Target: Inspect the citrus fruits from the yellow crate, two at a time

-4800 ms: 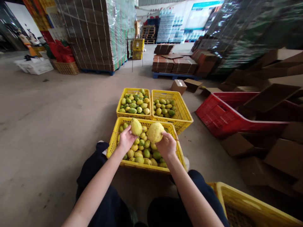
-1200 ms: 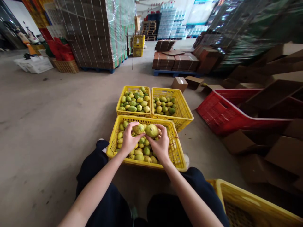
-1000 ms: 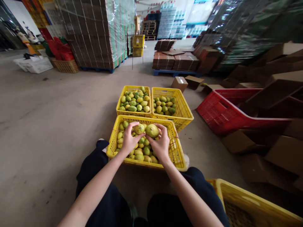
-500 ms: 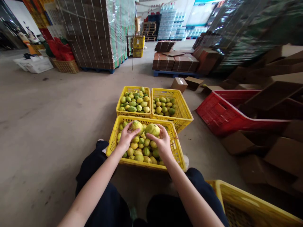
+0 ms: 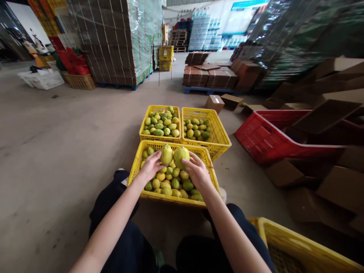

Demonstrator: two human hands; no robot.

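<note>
My left hand point(image 5: 152, 165) grips a yellow-green fruit point(image 5: 166, 154) by its left side. A second, rounder fruit point(image 5: 181, 157) is held in my right hand point(image 5: 197, 169), its fingers on the right side. The two fruits are side by side, very close together, above the near yellow crate point(image 5: 173, 200). Many yellow and green fruits point(image 5: 165, 184) lie inside that crate. Behind it stand two more yellow crates, the left one point(image 5: 160, 138) heaped with fruit and the right one point(image 5: 220, 131) partly filled.
On the right are a red crate point(image 5: 256, 134) and opened cardboard boxes point(image 5: 341, 185). Another yellow crate point(image 5: 307, 242) stands at the lower right. Farther back are a blue pallet point(image 5: 209, 91) of flat cardboard and a tall wrapped stack point(image 5: 110, 41).
Both fruits have been turned in my hands and are now more upright and nearer each other. My right hand has shifted slightly to the right. The camera view has tilted slightly.
</note>
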